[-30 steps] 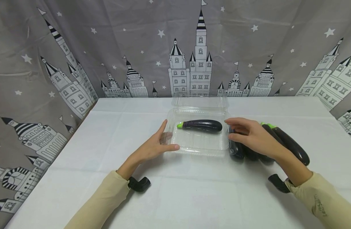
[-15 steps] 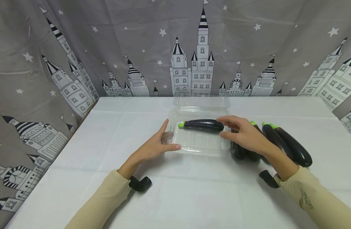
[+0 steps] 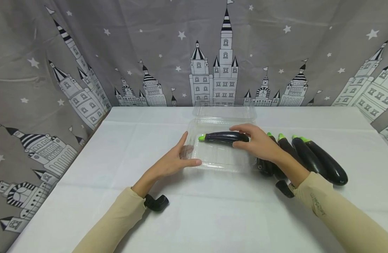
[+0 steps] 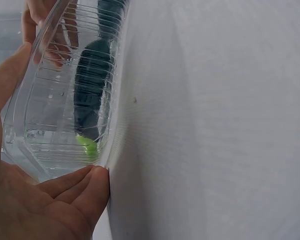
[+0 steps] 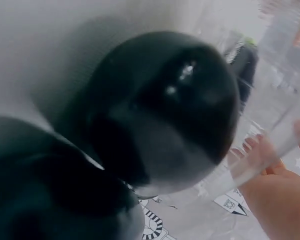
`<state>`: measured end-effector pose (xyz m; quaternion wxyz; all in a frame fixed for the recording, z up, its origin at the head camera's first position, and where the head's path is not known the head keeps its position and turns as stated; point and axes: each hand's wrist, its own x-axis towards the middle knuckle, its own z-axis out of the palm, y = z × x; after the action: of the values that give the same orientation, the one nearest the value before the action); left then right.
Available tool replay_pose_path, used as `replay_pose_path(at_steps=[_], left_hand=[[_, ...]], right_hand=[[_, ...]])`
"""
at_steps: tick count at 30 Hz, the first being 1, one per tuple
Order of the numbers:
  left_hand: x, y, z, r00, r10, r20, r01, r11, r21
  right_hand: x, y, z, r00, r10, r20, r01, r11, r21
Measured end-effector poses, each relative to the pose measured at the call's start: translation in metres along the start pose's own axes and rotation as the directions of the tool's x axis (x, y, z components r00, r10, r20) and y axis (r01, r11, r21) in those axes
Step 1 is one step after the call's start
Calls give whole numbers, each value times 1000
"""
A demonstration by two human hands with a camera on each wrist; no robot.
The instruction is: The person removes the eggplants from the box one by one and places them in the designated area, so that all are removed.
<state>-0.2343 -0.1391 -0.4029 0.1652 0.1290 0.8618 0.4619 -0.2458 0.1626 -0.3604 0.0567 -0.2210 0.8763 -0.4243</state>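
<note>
One eggplant point(image 3: 224, 137) lies inside the clear tray point(image 3: 219, 158) mid-worktop point(image 3: 213, 211), right hand point(image 3: 258, 142) fingers loosely curled over its blunt end, left hand point(image 3: 168, 163) fingers straight against the tray's left edge, four eggplants point(image 3: 308, 156) just right, broad bare worktop nearer the person

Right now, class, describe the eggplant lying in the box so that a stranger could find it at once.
On the white table stands a clear plastic clamshell box. Inside it lies one dark purple eggplant, green stem pointing left, under the right hand. Unlike the other eggplants lying beside the box on the cloth, it alone is inside.
</note>
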Motion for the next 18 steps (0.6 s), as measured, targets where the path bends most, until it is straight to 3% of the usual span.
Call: replay_pose_path(at_steps=[6,18], left_hand=[[-1,0,0,1000,3,3,-3,1000,-13],[-1,1,0,1000,0,3,0,1000,-16]], right_hand=[[16,4,8,999,-43,-7,42,998,-49],[36,4,18,998,-44,36,48,990,-132]])
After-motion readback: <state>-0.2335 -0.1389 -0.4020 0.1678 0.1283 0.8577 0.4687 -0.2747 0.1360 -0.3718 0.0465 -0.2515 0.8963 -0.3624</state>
